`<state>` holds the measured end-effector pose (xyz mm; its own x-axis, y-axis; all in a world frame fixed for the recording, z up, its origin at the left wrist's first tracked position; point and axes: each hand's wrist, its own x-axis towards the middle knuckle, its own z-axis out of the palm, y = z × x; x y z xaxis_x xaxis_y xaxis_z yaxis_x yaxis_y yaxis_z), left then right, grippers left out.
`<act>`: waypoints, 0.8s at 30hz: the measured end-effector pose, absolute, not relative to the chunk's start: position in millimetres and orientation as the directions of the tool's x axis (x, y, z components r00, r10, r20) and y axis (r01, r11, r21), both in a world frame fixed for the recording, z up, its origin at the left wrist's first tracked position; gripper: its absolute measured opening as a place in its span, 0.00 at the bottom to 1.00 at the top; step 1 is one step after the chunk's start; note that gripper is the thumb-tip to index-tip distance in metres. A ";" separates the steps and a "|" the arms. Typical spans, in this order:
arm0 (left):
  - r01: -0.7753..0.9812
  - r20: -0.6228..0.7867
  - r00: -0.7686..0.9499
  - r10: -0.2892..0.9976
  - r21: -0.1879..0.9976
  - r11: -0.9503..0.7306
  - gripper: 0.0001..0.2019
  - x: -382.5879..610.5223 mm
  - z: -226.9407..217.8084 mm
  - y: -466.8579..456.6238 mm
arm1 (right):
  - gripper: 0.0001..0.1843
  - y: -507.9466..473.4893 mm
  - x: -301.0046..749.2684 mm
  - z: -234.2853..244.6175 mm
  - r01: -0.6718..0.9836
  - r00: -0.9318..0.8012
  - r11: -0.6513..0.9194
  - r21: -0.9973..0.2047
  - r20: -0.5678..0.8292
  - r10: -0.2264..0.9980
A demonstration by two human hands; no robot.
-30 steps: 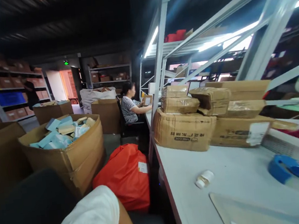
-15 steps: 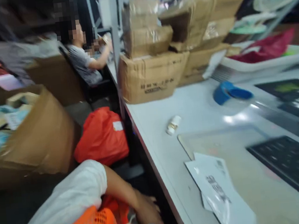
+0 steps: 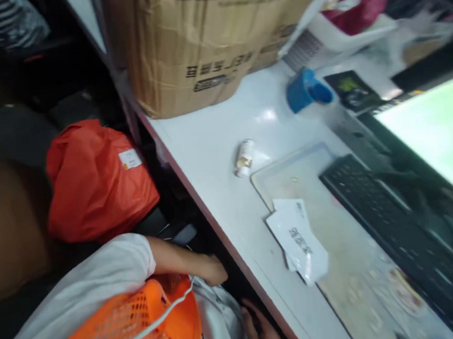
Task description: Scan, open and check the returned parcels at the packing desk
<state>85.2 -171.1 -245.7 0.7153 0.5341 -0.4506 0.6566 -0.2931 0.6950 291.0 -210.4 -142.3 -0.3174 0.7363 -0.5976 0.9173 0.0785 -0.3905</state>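
Observation:
My left hand (image 3: 214, 269) reaches down beside the table edge, below the tabletop. Its fingers are hidden in the dark gap, and I cannot tell what they touch. Low in the view, my right hand (image 3: 265, 333) is next to the white cloth (image 3: 220, 316) over my lap. Its fingers are bent and apart, with nothing visible between them. Orange mesh material (image 3: 145, 318) with a white cord (image 3: 142, 334) across it covers my front. A red-orange bag (image 3: 94, 188) with a white label lies on the floor side, left of my left forearm.
On the white table (image 3: 209, 155) are a cardboard box (image 3: 197, 48), a small white bottle (image 3: 245, 158), a blue cup-like holder (image 3: 302, 90), white printed packets (image 3: 299, 243), a keyboard (image 3: 377, 218) and a lit screen (image 3: 440, 120). Part of another person's striped clothing (image 3: 4, 23) shows at upper left.
The view has tilted down and turned right. My right hand has come into view at the bottom. My left hand's fingers, partly seen before, are now hidden below the table edge.

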 end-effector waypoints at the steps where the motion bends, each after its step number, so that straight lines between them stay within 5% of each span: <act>1: 0.672 -0.446 0.702 0.555 0.674 -0.307 0.15 82.3 -242.3 -174.2 | 0.27 -212.2 286.5 -144.5 0.910 -0.320 0.066 -0.409 -0.593 0.739; 4: 0.698 -0.420 0.680 0.601 0.621 -0.356 0.09 75.0 -233.0 -183.0 | 0.25 -217.0 270.2 -110.8 0.847 -0.466 0.142 -0.513 -0.586 0.663; 8: 0.710 -0.393 0.672 0.628 0.583 -0.396 0.07 65.5 -210.2 -194.2 | 0.21 -211.3 253.0 -3.0 0.729 -0.676 0.248 -0.638 -0.613 0.409; 11: 0.692 -0.377 0.662 0.648 0.640 -0.335 0.16 52.4 -168.3 -201.9 | 0.20 -171.9 247.7 45.8 0.648 -0.749 0.392 -0.653 -0.454 0.482; 15: 0.344 -0.256 0.822 0.508 0.935 -0.086 0.20 27.5 -81.4 -214.3 | 0.27 -93.1 226.9 36.8 0.790 -0.581 0.534 -0.302 -0.093 0.808; 17: 0.310 -0.237 0.787 0.570 0.950 -0.034 0.22 7.5 -43.7 -215.8 | 0.35 -69.4 212.9 28.3 0.867 -0.499 0.478 -0.143 -0.208 0.842; 21: 0.630 -0.086 0.120 0.989 0.777 -0.009 0.26 -52.1 -13.3 -165.1 | 0.35 -66.4 197.7 25.8 0.880 -0.468 0.433 -0.197 -0.192 0.863; 24: 0.850 0.033 -0.240 0.970 0.490 0.193 0.27 -76.9 -20.1 -95.3 | 0.38 -70.4 194.2 22.2 0.903 -0.400 0.358 -0.240 -0.161 0.902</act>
